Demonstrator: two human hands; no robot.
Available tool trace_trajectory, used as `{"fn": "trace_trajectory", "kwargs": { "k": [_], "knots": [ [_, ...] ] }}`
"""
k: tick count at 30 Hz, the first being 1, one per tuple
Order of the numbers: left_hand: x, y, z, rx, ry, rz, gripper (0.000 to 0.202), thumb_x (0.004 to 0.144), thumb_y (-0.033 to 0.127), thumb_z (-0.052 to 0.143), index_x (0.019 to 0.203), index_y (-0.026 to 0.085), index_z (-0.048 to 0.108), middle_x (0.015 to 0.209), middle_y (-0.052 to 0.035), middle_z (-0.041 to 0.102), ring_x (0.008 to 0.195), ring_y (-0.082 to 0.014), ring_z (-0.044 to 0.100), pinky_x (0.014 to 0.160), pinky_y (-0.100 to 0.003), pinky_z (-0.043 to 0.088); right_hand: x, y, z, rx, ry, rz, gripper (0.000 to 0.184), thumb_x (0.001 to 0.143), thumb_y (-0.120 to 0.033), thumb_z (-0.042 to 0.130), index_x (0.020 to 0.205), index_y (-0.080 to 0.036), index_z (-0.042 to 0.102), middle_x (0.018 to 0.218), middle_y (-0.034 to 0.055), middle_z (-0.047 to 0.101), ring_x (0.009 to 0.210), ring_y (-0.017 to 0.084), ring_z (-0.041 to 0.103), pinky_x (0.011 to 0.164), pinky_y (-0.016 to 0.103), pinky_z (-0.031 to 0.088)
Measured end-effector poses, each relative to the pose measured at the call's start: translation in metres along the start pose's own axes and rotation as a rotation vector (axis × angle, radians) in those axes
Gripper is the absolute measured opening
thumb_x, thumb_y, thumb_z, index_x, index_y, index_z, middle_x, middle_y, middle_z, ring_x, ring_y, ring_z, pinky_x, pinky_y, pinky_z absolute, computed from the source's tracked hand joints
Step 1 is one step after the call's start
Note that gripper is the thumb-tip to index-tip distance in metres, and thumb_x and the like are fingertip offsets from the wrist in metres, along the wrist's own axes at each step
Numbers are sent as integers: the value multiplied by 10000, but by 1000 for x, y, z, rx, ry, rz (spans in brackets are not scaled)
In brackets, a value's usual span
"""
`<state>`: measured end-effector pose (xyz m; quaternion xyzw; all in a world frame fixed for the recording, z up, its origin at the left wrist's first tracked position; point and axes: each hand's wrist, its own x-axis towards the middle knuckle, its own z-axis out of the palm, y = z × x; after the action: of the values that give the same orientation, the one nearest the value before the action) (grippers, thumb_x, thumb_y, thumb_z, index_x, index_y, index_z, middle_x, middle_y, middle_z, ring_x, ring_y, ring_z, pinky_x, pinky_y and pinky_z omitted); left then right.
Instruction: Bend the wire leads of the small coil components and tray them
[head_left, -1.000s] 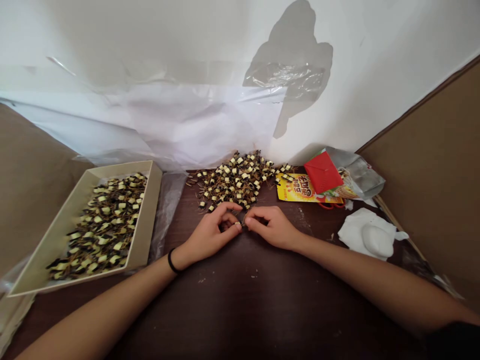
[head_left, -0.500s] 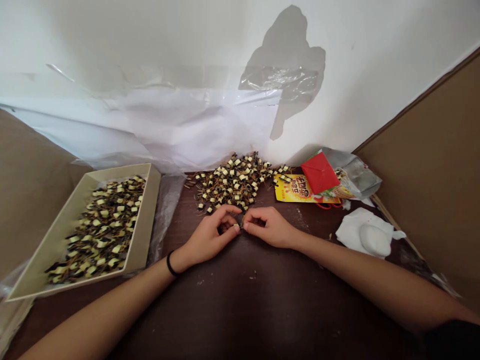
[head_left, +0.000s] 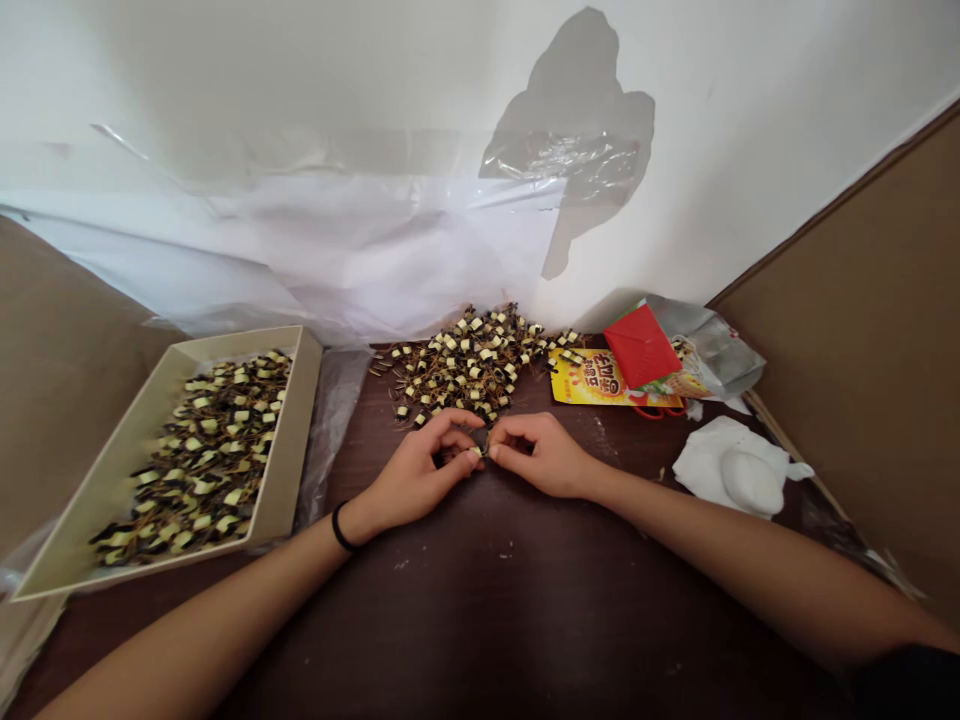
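Close together over the dark table [head_left: 480,600], my two hands work on one small yellow-and-black coil [head_left: 477,453] with thin wire leads. My left hand [head_left: 427,465], a black band at its wrist, pinches the coil between thumb and fingers. At its right side, my right hand [head_left: 540,455] has thumb and forefinger closed at the coil's end, seemingly on a lead too fine to make out clearly. Just beyond the hands lies a heap of similar coils [head_left: 480,350] with copper-coloured wires. Many more of them fill a cream tray [head_left: 306,420] at the left.
At the right back lie a yellow snack packet [head_left: 577,385], a red paper packet [head_left: 640,345], a silver bag [head_left: 724,350] and red scissor-like handles [head_left: 660,411]. Nearer stands a white rounded object [head_left: 750,480] on white tissue. Brown board walls flank both sides; clear plastic sheeting [head_left: 334,420] borders the tray.
Both hands stay in nearly the same place. The coil shows slightly more of its yellow band between the fingertips, and the right fingertips have shifted very slightly.
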<state>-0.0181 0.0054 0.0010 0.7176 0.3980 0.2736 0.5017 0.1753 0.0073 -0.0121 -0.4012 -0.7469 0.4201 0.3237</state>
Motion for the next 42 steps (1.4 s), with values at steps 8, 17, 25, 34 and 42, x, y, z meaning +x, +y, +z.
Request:
{"fn": "trace_trajectory", "kwargs": {
  "k": [8, 17, 25, 34, 42],
  "knots": [
    [-1, 0, 0, -57, -4, 7, 334, 831, 242, 575, 1133, 155, 460, 756, -11, 644, 716, -132, 586, 692, -260, 442, -1, -1, 2, -64, 24, -10, 136, 786, -134, 548, 675, -145, 625, 627, -16, 588, 576, 90, 484, 568, 202, 360],
    [-1, 0, -1, -69, -24, 8, 335, 839, 245, 572, 1141, 152, 461, 763, -18, 649, 707, -132, 591, 689, -261, 451, -1, -2, 3, -116, 22, -42, 148, 793, -139, 544, 668, -154, 622, 638, -10, 594, 591, 97, 492, 583, 209, 368],
    [-1, 0, -3, -71, -24, 16, 334, 837, 292, 571, 1125, 150, 478, 760, -14, 637, 734, -143, 593, 722, -277, 441, -1, -3, 3, -73, 19, -60, 149, 805, -166, 542, 681, -151, 623, 652, -5, 610, 602, 98, 512, 588, 211, 383],
    [0, 5, -4, -95, -18, -27, 221, 811, 204, 526, 1023, 161, 478, 644, 38, 583, 641, -118, 550, 672, -256, 415, 1, 4, -1, 213, -16, 75, 235, 864, -310, 481, 1021, -158, 568, 802, 22, 630, 548, 79, 512, 512, 201, 407],
    [1, 3, -3, -30, -54, -13, 203, 815, 215, 545, 1000, 161, 479, 677, 23, 614, 655, -117, 562, 689, -259, 424, 2, 1, 1, 19, -46, 72, 94, 809, -232, 575, 804, -162, 636, 711, -4, 623, 619, 98, 512, 580, 209, 395]
  ]
}}
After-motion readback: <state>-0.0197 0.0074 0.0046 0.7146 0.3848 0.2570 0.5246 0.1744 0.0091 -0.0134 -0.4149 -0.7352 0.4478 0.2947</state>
